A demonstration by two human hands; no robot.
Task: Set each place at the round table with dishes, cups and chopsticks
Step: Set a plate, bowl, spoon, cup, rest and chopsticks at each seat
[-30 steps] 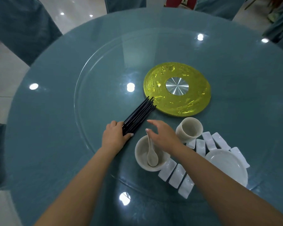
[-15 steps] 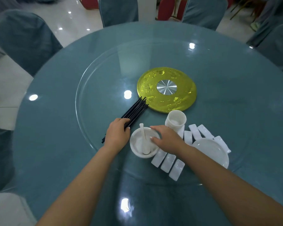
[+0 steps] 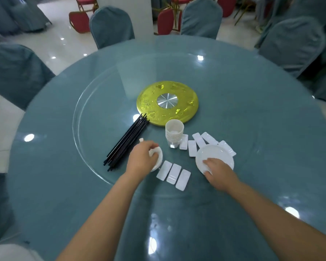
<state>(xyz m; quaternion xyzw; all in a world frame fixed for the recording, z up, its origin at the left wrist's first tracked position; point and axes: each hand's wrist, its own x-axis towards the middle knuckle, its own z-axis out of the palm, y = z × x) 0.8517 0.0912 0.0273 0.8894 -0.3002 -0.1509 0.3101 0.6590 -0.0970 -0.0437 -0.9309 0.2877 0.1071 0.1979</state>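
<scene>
My left hand [image 3: 142, 159] grips the white bowl [image 3: 158, 159] from above and covers most of it; a spoon handle tip [image 3: 141, 140] pokes out behind the hand. My right hand [image 3: 219, 171] holds the near rim of the white plate stack [image 3: 217, 154], thumb on top. A bundle of black chopsticks [image 3: 127, 141] lies left of the bowl on the glass turntable [image 3: 94, 102]. A stack of white cups [image 3: 174, 131] stands behind. White chopstick rests lie in a near row [image 3: 173, 174] and a far group [image 3: 199, 141].
A yellow disc with a metal hub [image 3: 167, 101] marks the turntable's centre. The round table [image 3: 271, 129] has a blue-grey cloth. Blue covered chairs [image 3: 111, 27] ring the far side, with red chairs [image 3: 79, 19] behind.
My left hand left the chopsticks and moved right onto the bowl. My right hand moved from the bowl to the plate stack. The view tilted up, showing more of the room.
</scene>
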